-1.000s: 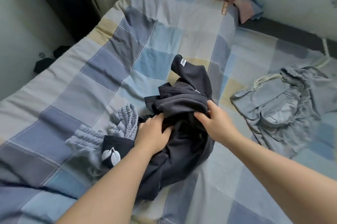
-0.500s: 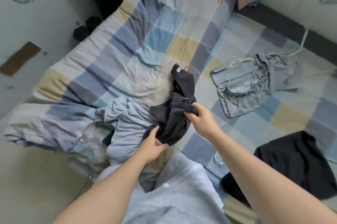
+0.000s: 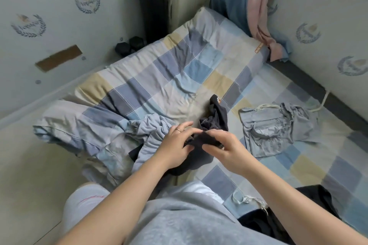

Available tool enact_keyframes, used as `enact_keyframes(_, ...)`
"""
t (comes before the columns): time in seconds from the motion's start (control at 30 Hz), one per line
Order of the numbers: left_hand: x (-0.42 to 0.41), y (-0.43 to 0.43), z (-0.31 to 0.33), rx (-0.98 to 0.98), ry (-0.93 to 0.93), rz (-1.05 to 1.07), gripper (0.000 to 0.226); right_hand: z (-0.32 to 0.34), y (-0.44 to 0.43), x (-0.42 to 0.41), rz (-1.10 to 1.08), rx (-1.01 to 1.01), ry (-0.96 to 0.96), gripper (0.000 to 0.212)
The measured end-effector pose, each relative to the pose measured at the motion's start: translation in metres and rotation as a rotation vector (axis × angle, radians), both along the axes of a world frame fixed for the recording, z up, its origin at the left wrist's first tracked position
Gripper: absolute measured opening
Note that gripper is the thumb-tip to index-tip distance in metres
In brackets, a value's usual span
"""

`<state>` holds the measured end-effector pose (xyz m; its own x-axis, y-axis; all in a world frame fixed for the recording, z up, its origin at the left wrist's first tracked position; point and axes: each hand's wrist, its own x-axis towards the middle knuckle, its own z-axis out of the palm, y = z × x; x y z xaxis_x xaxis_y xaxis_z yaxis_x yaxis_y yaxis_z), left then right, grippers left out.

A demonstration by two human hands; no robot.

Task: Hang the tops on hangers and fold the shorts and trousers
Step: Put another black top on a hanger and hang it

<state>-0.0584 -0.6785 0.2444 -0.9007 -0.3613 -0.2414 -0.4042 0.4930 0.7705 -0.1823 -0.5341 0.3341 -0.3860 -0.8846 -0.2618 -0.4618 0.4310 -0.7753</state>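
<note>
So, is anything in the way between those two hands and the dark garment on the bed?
Nothing visible. The left hand and the right hand both hold the dark garment, bunched between them. A light blue garment lies crumpled beside it, partly under the left hand, not in between.

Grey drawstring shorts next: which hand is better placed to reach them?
Right, probably. The grey drawstring shorts lie on the bed just to the right of the right hand. The left hand sits on the far side of the dark garment and would have to cross. Both hands hold that garment.
</note>
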Motion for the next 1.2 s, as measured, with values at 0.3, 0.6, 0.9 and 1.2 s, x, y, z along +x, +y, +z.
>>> enact_keyframes(0.3,0.094,-0.089,0.03,0.048,0.141,-0.157,0.02,0.046,-0.068,0.104,-0.238,-0.14,-0.123,0.014)
enact_keyframes(0.6,0.127,-0.103,0.112,-0.026,0.114,-0.292,0.007,0.11,-0.049,0.18,-0.722,-0.305,0.095,0.033)
enact_keyframes(0.9,0.148,-0.041,0.202,0.02,0.459,-0.191,0.013,0.186,0.037,0.25,-0.921,-0.508,0.141,0.019)
enact_keyframes(1.2,0.144,0.061,0.263,0.136,0.67,-0.287,0.013,0.227,0.143,0.297,-1.022,-0.624,0.166,0.022)
